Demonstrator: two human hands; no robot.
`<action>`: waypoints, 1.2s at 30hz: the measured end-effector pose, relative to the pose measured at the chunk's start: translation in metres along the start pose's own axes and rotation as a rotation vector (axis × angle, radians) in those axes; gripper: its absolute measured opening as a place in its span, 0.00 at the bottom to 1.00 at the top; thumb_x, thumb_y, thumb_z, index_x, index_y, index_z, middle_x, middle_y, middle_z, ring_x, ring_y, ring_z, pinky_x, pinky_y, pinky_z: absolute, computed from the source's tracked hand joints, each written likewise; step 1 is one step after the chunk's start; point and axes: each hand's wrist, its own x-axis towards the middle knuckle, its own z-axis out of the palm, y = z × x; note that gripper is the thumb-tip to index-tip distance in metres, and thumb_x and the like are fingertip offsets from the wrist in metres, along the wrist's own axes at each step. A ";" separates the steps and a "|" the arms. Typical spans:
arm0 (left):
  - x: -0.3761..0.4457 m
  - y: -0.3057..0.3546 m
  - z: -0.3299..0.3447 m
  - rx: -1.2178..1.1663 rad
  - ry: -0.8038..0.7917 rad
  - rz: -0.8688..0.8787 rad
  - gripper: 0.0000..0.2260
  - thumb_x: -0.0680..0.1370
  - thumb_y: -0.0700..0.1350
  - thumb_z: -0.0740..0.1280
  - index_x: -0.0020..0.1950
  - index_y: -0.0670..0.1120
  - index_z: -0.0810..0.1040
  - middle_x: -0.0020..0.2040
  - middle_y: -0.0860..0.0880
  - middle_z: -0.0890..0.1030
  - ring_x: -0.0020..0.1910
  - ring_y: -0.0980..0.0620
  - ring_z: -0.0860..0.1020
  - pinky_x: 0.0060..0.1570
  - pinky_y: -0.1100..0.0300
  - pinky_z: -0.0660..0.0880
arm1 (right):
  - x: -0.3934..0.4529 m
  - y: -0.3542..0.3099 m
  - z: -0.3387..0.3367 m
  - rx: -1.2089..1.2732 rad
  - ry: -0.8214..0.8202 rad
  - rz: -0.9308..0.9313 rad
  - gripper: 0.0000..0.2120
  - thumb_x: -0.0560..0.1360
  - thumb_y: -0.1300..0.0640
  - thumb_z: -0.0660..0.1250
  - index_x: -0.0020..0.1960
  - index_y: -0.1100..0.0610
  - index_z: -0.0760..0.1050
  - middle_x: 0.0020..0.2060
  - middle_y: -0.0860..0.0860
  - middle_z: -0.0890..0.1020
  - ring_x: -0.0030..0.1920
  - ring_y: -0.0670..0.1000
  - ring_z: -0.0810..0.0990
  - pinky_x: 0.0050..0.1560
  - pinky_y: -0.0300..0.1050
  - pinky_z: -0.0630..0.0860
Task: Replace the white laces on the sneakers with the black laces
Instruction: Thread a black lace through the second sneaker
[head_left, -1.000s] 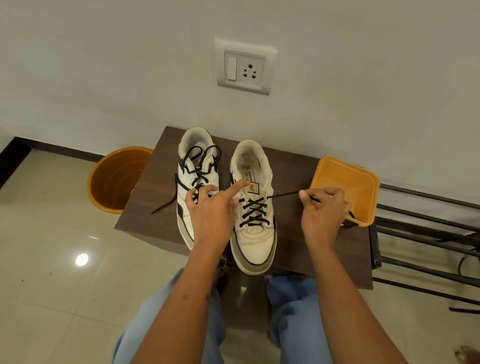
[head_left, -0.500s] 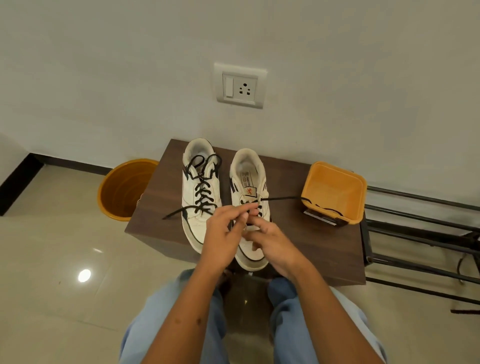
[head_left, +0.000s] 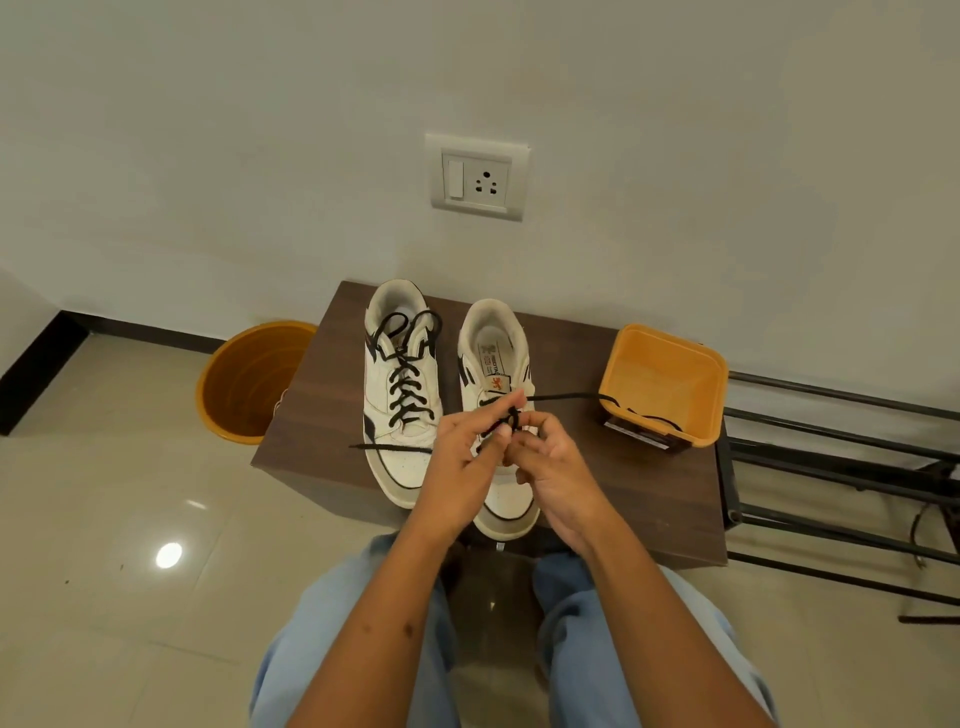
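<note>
Two white sneakers stand side by side on a dark wooden table (head_left: 639, 499). The left sneaker (head_left: 400, 400) is laced in black with loose loops at its top. Over the right sneaker (head_left: 496, 348) both hands meet. My left hand (head_left: 467, 457) and my right hand (head_left: 550, 467) pinch the black lace (head_left: 566, 397) at a small loop between the fingertips. One end of that lace runs right into the orange tray (head_left: 662, 384). Another end trails left across the left sneaker's toe. The lower eyelets of the right sneaker are hidden by my hands.
An orange bucket (head_left: 249, 379) stands on the tiled floor left of the table. A black metal rack (head_left: 841, 467) sits to the right. A wall socket (head_left: 478, 176) is above the table. My knees in blue jeans are under the near edge.
My right hand let go of the lace end near the tray and came in to the middle of the right sneaker. Both hands now work the lace together there.
</note>
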 end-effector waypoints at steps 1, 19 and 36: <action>0.001 0.003 -0.001 -0.018 0.028 0.020 0.16 0.82 0.44 0.61 0.70 0.52 0.75 0.65 0.55 0.78 0.68 0.54 0.72 0.62 0.60 0.73 | 0.000 -0.001 -0.004 -0.047 -0.007 -0.002 0.10 0.77 0.59 0.67 0.58 0.57 0.73 0.38 0.47 0.83 0.38 0.42 0.77 0.39 0.38 0.69; 0.002 0.001 0.012 0.684 0.199 -0.058 0.11 0.76 0.62 0.64 0.47 0.59 0.83 0.62 0.56 0.67 0.61 0.50 0.62 0.56 0.56 0.52 | 0.003 -0.013 -0.035 -0.459 0.214 -0.335 0.03 0.74 0.59 0.72 0.45 0.53 0.79 0.41 0.47 0.83 0.45 0.43 0.81 0.48 0.35 0.76; 0.013 0.006 -0.021 0.650 0.526 -0.256 0.13 0.79 0.48 0.68 0.63 0.53 0.78 0.65 0.50 0.74 0.65 0.45 0.67 0.63 0.47 0.63 | 0.010 -0.011 -0.046 -0.566 0.223 -0.293 0.13 0.79 0.63 0.65 0.49 0.45 0.80 0.40 0.45 0.83 0.46 0.43 0.82 0.50 0.35 0.75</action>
